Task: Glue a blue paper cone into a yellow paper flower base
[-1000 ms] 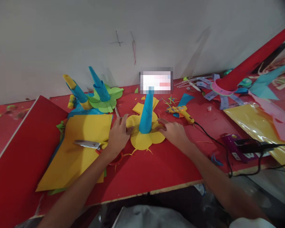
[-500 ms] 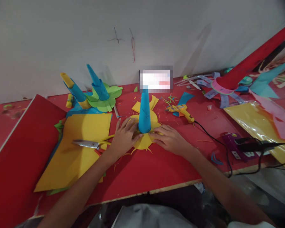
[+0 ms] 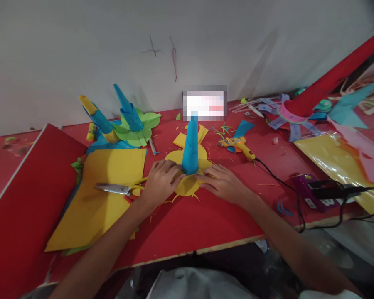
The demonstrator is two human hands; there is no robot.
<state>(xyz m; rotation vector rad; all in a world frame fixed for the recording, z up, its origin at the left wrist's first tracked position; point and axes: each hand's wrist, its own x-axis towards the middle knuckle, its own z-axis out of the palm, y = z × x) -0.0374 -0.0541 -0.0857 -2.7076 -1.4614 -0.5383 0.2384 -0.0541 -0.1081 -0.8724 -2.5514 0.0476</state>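
Note:
A yellow paper flower [image 3: 187, 187] lies flat in front of me, with a blue paper cone [image 3: 190, 149] standing on its centre, leaning slightly right at the top. My left hand [image 3: 162, 182] is at the left petal, fingers curled and thumb close to the cone's base. On the opposite side, my right hand [image 3: 222, 180] has its fingers together on the right petal, their tips beside the cone. Both hands cover parts of the petals. Yellow-handled scissors [image 3: 114, 188] lie left of my left hand on yellow paper sheets [image 3: 90, 207].
A yellow glue gun [image 3: 241, 147] with a black cord rests on the red table [image 3: 199, 232]. Green paper flower with blue cone [image 3: 137, 126] stands back left. A red cone with a pink ring [image 3: 318, 97] leans at right. Paper scraps surround the flower.
The blue cone's top has tilted slightly to the right. My left hand has drawn back a little and its fingers are more curled; the right hand is nearly unchanged.

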